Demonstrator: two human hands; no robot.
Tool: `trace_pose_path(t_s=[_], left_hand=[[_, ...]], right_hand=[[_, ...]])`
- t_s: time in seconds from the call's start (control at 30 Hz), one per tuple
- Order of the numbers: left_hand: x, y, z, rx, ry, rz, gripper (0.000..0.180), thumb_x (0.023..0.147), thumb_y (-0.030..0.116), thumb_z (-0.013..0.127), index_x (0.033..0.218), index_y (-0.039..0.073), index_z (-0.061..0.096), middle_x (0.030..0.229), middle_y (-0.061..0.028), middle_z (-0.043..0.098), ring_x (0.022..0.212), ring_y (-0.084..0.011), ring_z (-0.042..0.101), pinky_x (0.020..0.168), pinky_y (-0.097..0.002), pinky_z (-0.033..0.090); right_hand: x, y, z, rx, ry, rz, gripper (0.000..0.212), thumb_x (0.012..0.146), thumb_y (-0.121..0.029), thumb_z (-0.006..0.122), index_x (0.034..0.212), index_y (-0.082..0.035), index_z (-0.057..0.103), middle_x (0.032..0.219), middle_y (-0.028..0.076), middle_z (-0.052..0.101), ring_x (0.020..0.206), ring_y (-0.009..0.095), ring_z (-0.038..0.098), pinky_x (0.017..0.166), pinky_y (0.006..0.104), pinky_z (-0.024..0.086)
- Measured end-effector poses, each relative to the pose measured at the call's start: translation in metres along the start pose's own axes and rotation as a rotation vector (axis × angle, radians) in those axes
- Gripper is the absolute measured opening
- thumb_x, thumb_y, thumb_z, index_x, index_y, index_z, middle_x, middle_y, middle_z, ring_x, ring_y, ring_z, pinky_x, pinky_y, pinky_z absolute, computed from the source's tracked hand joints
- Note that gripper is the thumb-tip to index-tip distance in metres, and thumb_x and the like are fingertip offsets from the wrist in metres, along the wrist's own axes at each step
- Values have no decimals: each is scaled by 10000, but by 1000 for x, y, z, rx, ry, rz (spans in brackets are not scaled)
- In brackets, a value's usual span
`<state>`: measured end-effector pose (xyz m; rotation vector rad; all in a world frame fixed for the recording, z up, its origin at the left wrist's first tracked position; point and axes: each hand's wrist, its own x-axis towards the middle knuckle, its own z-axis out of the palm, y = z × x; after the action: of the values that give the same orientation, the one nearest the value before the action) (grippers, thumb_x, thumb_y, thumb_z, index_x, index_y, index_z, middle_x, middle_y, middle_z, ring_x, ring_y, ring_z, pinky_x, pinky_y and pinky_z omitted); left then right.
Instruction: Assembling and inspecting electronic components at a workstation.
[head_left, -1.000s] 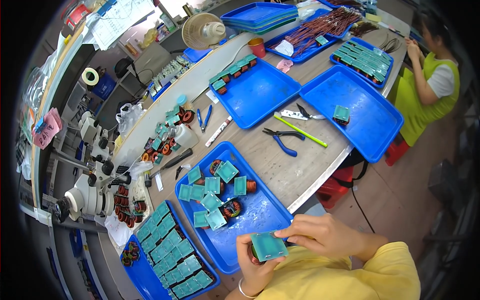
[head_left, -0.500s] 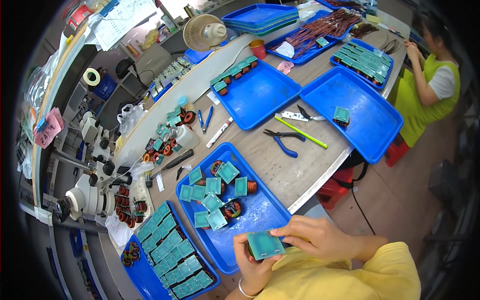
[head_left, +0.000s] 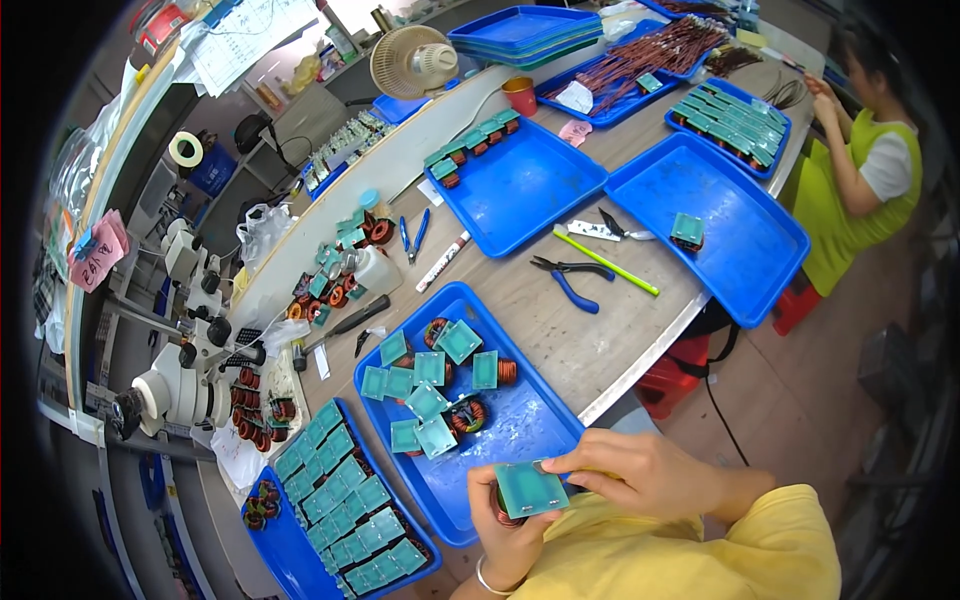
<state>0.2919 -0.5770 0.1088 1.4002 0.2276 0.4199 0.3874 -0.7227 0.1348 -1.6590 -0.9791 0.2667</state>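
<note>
My left hand (head_left: 507,535) is closed round a toroidal coil (head_left: 508,507) of copper wire with a square green circuit board (head_left: 531,488) on top, held above my lap at the near edge of a blue tray. My right hand (head_left: 625,470) comes from the right, its fingers curled and pinching at the board's far right corner. Whether something small sits between those fingertips is hidden. In the blue tray (head_left: 500,435) just beyond lie several similar coils with green boards (head_left: 430,368), some tilted or on their sides.
To the left, a blue tray (head_left: 275,550) holds rows of boarded coils. Black-and-blue pliers (head_left: 573,283), a green stick (head_left: 607,260), cutters (head_left: 413,236) and a white bottle (head_left: 376,272) lie or stand on the table. More blue trays (head_left: 715,225) stand farther off. A co-worker (head_left: 850,170) sits at far right.
The view has shifted very slightly. Both hands keep their place on the coil and its board.
</note>
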Motion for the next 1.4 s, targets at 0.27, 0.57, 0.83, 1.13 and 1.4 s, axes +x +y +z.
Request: trace_pose_path(t_s=[0.27, 0.57, 0.83, 1.13, 1.4], left_hand=[[-1, -1, 0, -54, 26, -8, 591, 618, 179, 795, 987, 45, 353, 877, -58, 527, 770, -120, 540, 680, -231, 446], [-2, -2, 2, -147, 38, -37, 629, 623, 303, 777, 987, 40, 337, 867, -96, 559, 750, -160, 585, 624, -241, 470], [1, 18, 6, -305, 25, -210, 656, 615, 443, 725, 960, 50, 329, 810, -118, 590, 719, -172, 598, 573, -241, 481], [-5, 15, 2, -152, 43, -68, 673, 561, 331, 797, 971, 35, 352, 864, -110, 574, 764, -180, 608, 639, -270, 508], [-6, 9, 1, 108, 108, 99, 690, 565, 327, 810, 1005, 43, 361, 862, -55, 529, 776, -121, 548, 677, -235, 451]], right_hand=[[-1, 0, 8, 17, 29, -10, 294, 784, -39, 582, 1071, -99, 568, 729, 82, 504, 575, 209, 524, 492, 292, 426], [-2, 2, 13, 80, 67, -12, 284, 798, -20, 567, 1080, -54, 549, 786, 101, 547, 636, 213, 546, 531, 271, 441], [1, -1, -3, 207, -65, -34, 233, 840, -86, 524, 1070, -61, 541, 900, 99, 574, 732, 249, 589, 611, 314, 486], [7, -9, -12, 17, -162, -61, 236, 827, -116, 537, 1061, -86, 539, 807, 86, 562, 659, 257, 584, 540, 328, 479], [1, -3, 11, -33, 19, -74, 269, 781, -53, 594, 1048, -87, 583, 736, 65, 543, 568, 172, 546, 456, 263, 433]])
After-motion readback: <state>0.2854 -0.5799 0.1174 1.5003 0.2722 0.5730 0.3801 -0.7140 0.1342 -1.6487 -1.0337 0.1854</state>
